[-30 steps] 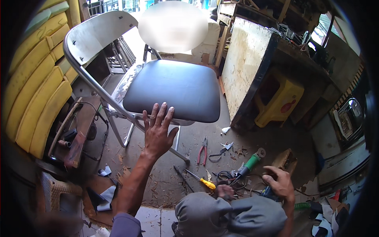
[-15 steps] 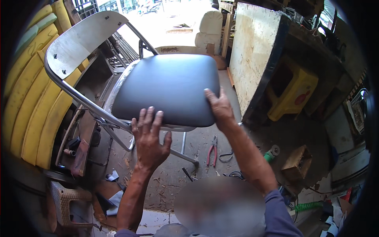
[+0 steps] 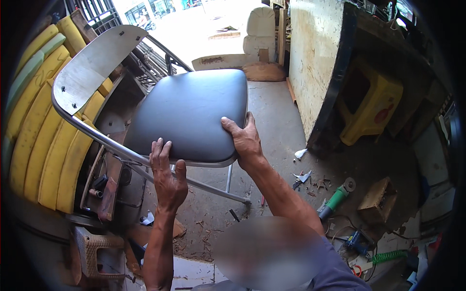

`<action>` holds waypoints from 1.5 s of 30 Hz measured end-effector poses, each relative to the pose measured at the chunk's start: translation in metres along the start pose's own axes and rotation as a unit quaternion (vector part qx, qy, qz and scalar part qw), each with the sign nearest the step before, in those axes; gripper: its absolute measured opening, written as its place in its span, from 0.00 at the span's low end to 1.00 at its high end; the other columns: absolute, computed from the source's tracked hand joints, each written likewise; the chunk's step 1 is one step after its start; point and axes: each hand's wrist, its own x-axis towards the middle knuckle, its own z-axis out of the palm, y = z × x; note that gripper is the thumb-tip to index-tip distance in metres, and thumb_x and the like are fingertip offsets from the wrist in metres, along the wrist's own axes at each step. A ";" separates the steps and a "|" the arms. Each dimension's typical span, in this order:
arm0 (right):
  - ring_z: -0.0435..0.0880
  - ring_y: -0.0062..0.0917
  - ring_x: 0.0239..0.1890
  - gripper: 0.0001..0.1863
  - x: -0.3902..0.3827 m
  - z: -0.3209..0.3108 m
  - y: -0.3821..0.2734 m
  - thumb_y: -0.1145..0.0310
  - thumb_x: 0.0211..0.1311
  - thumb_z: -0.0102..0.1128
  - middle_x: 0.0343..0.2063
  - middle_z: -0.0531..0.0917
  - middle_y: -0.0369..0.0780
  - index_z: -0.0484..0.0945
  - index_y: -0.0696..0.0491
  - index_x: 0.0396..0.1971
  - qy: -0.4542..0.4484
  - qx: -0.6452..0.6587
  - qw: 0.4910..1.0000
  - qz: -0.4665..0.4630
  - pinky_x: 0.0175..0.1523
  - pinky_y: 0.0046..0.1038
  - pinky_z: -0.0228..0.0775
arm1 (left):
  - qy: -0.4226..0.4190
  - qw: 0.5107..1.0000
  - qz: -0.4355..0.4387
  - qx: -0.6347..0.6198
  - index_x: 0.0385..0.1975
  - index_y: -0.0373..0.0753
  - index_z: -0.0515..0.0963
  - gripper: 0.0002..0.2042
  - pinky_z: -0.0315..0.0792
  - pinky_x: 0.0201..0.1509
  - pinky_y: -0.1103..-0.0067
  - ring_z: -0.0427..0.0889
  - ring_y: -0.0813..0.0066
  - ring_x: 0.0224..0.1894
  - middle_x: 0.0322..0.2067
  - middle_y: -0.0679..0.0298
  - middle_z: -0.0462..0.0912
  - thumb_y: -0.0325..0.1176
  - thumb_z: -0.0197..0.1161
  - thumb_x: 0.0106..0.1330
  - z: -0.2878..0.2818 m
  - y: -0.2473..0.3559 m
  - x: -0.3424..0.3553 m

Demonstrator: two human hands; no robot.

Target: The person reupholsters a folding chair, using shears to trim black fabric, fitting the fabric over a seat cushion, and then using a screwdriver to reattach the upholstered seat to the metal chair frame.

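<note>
Seat, black and padded, on a metal chair left of centre. The left hand rests at its near edge, thumb and fingers apart; the right hand looks clamped on its right edge. Positioning seems under way; the next move calls for even support. Near right, a grinder.

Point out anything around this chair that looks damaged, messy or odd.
The backrest stands out: it is a bare panel with small dark fittings exposed, while the seat has a smooth dark cover. Scraps also litter the floor near the green power tool, making that area untidy.
</note>
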 end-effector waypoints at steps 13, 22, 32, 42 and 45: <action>0.87 0.49 0.49 0.37 -0.155 -0.006 0.026 0.57 0.69 0.66 0.45 0.84 0.58 0.60 0.59 0.69 -0.538 -0.210 0.808 0.116 0.58 0.45 0.78 | 0.009 0.970 -0.131 -0.204 0.59 0.34 0.73 0.17 0.59 0.77 0.64 0.70 0.57 0.71 0.66 0.51 0.74 0.30 0.50 0.74 -0.108 -0.151 -0.039; 0.81 0.43 0.60 0.28 -0.048 -0.041 -0.044 0.59 0.74 0.61 0.59 0.79 0.57 0.72 0.63 0.65 -0.173 -0.390 0.865 -0.263 0.64 0.35 0.74 | -0.005 0.938 -0.337 -0.080 0.69 0.32 0.68 0.27 0.64 0.73 0.70 0.72 0.59 0.68 0.66 0.46 0.72 0.42 0.59 0.78 -0.134 -0.073 -0.053; 0.79 0.39 0.64 0.36 -0.046 -0.034 -0.009 0.57 0.76 0.58 0.65 0.75 0.59 0.61 0.65 0.73 -0.214 -0.203 0.953 -0.073 0.68 0.34 0.70 | 0.018 0.949 -0.311 0.039 0.62 0.33 0.77 0.23 0.71 0.67 0.68 0.81 0.59 0.61 0.57 0.48 0.83 0.44 0.62 0.77 -0.130 -0.090 -0.047; 0.81 0.36 0.61 0.34 -0.041 -0.021 -0.007 0.53 0.77 0.57 0.61 0.79 0.57 0.65 0.60 0.73 -0.149 -0.276 0.946 -0.081 0.66 0.32 0.71 | -0.005 0.944 -0.326 0.052 0.63 0.33 0.76 0.24 0.70 0.68 0.68 0.81 0.56 0.61 0.58 0.47 0.82 0.46 0.61 0.77 -0.135 -0.090 -0.031; 0.80 0.36 0.62 0.35 -0.046 -0.019 -0.010 0.53 0.77 0.56 0.63 0.78 0.57 0.64 0.62 0.73 -0.161 -0.262 0.949 -0.063 0.67 0.32 0.69 | -0.007 0.948 -0.311 0.067 0.63 0.33 0.76 0.24 0.69 0.69 0.68 0.80 0.54 0.63 0.59 0.46 0.81 0.45 0.59 0.78 -0.135 -0.085 -0.037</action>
